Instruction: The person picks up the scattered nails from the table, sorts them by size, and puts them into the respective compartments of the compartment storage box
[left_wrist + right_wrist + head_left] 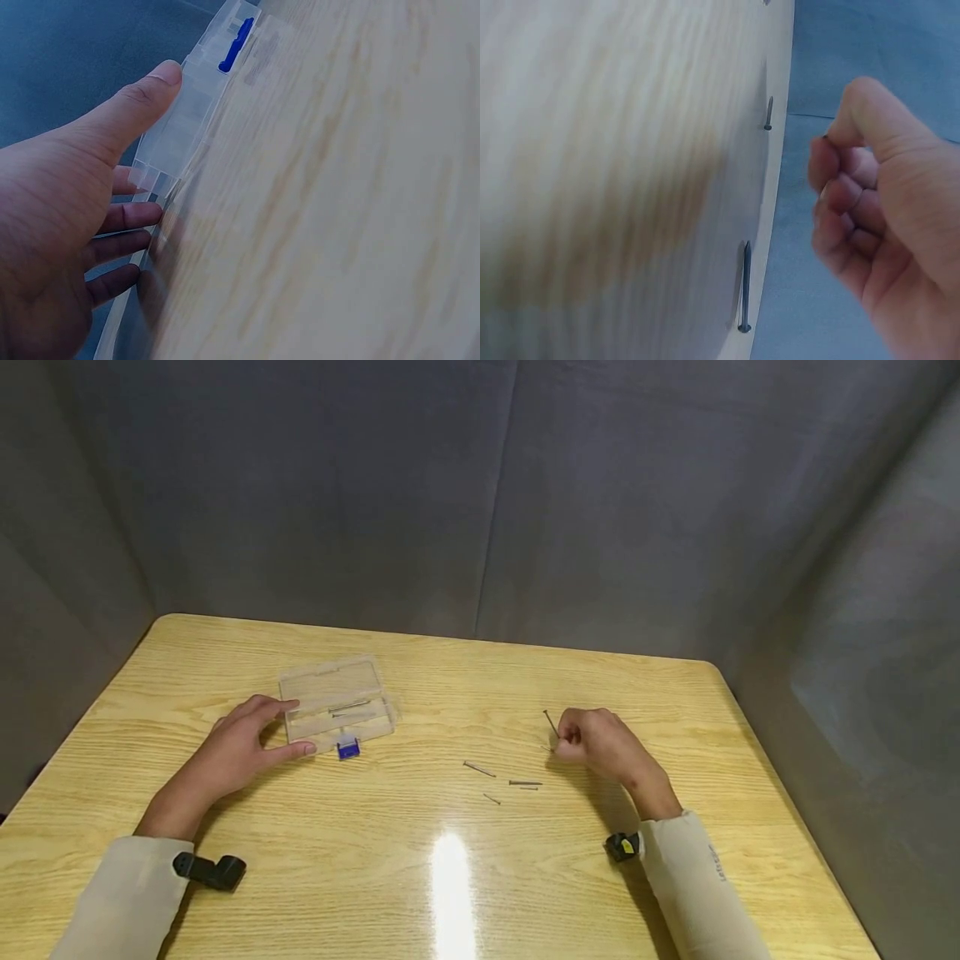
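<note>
My left hand (pixel 243 743) is at the left end of a clear plastic box (pixel 303 739), thumb and index finger spread and fairly straight at its edges. The lid (pixel 330 683) lies flipped back, and a blue latch (pixel 348 749) hangs at the front. Inside the box are a long nail (pixel 349 705) and a shorter one. Over the table's right half, my right hand (pixel 600 743) pinches a nail (pixel 551 722) between curled thumb and index finger, its head end sticking up. Most of that nail is hidden in the right wrist view.
Several loose nails of different lengths lie on the wooden table between the hands, among them a long one (pixel 525 782), another long one (pixel 479 768) and a small one (pixel 491 799). A grey curtain (pixel 480 502) hangs behind the table's far edge.
</note>
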Demonstrator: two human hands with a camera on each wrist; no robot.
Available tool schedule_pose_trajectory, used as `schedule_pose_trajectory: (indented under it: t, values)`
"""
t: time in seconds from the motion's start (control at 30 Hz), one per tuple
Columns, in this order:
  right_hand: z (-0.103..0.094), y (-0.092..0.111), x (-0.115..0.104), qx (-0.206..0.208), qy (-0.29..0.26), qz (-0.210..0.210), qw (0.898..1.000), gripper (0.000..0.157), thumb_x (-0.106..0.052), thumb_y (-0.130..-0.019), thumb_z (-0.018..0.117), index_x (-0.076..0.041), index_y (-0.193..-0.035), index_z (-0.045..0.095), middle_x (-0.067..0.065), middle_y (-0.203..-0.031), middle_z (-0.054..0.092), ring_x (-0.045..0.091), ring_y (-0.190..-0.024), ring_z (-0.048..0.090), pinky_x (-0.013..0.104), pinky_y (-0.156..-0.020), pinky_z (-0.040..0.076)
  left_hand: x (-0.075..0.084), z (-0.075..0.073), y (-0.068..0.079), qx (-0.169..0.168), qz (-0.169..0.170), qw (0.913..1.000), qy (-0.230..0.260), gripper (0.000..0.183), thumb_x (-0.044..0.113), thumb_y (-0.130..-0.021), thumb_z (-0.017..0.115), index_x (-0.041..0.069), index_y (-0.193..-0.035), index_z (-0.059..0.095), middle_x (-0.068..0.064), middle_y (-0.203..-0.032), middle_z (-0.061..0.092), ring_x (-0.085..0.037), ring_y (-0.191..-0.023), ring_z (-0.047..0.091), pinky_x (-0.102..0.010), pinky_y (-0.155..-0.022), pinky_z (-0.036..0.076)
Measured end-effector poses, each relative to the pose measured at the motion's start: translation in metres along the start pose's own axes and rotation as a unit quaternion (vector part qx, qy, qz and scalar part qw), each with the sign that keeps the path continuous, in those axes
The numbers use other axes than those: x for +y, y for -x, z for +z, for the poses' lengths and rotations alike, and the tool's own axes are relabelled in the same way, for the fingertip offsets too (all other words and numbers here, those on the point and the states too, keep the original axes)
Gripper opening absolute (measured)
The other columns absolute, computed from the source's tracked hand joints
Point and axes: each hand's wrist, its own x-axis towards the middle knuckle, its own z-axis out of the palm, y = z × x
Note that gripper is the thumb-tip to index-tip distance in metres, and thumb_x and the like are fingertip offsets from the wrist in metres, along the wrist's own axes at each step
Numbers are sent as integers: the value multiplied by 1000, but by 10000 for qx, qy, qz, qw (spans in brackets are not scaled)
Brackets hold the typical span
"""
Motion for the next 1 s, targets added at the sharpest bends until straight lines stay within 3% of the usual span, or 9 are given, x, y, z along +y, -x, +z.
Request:
schedule_pose_trajectory:
  t: [0.13,0.33,0.5,0.7,1.0]
  values:
    - [1,-3,-2,82,-293,-39,9995,16,-1,-81,69,-15,-84,62,-9,-72,57,9,-62,49,29,-57,43,1,0,0,28,31,10000,5,84,52,-91,76,-5,-148,49,-26,-136,51,-52,-128,46,-70,-102,34]
    - [-1,-7,-6,-120,-856,108,9962,13,1,-85,69,-12,-89,72,-8,-78,65,12,-67,57,29,-61,48,0,1,-1,26,51,10000,-12,85,52,-92,76,-5,-148,49,-26,-136,51,-52,-128,46,-69,-102,35]
    - [-4,-8,-10,51,-1062,257,9940,11,1,-91,71,-8,-93,77,-4,-87,72,13,-74,64,30,-67,53,1,1,-1,50,71,10000,-4,84,52,-91,76,-5,-147,49,-26,-135,52,-52,-127,47,-69,-101,34]
    - [-3,-8,-12,283,-1446,266,9887,14,3,-91,70,-8,-93,78,2,-92,74,15,-79,65,31,-72,55,2,0,-1,31,23,10000,-24,85,52,-91,76,-6,-148,49,-26,-135,51,-52,-128,46,-70,-102,35]
    - [12,-19,-23,776,-2432,-24,9669,12,3,-94,68,-4,-96,77,12,-88,72,21,-73,61,29,-67,53,0,0,-1,-23,-70,10000,9,87,53,-91,76,-6,-148,48,-27,-137,50,-52,-129,45,-70,-103,33]
